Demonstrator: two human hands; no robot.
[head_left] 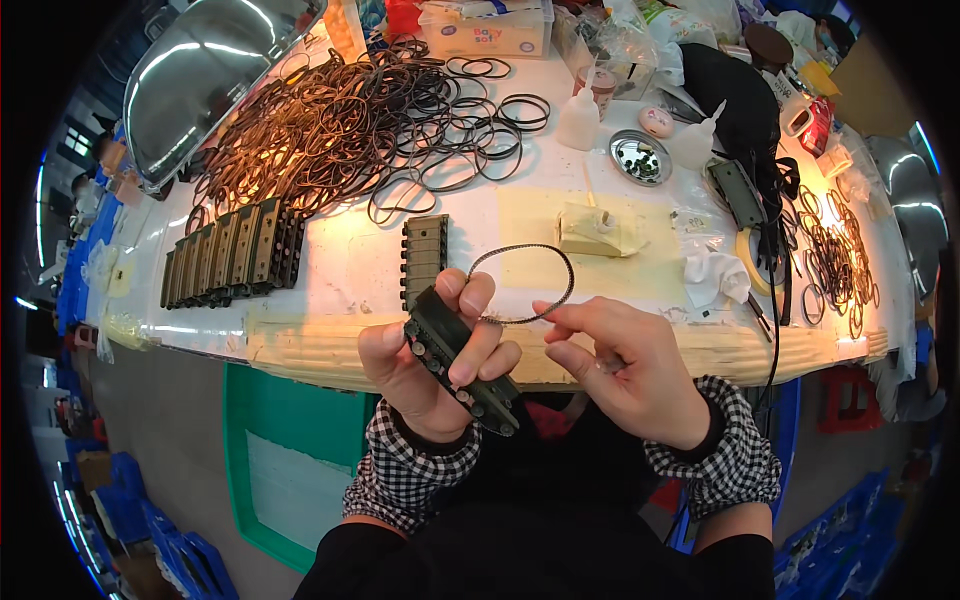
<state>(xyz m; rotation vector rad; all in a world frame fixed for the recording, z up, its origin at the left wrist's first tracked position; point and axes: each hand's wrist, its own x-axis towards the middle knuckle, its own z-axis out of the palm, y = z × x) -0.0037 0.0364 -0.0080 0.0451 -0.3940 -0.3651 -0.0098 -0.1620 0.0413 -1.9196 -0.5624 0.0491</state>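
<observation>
My left hand (425,375) is closed round a dark green toy tank hull (455,362), tilted, with small round wheels along its side. Between my two hands stands a thin, dark, toothed rubber track (524,247), bent into a loop. My right hand (635,365) pinches the loop's lower right with thumb and fingertips. The loop's left end passes close to my left fingers; whether they touch it I cannot tell. Just beyond my left hand, another wheeled hull (427,250) lies on the table.
Several similar hulls (232,255) stand in a row at left. Behind them spreads a big heap of loose tracks (330,125); a smaller pile (840,250) lies at right. Farther back are a round metal dish (640,158) of small dark parts, squeeze bottles (577,122) and a taped block (597,230).
</observation>
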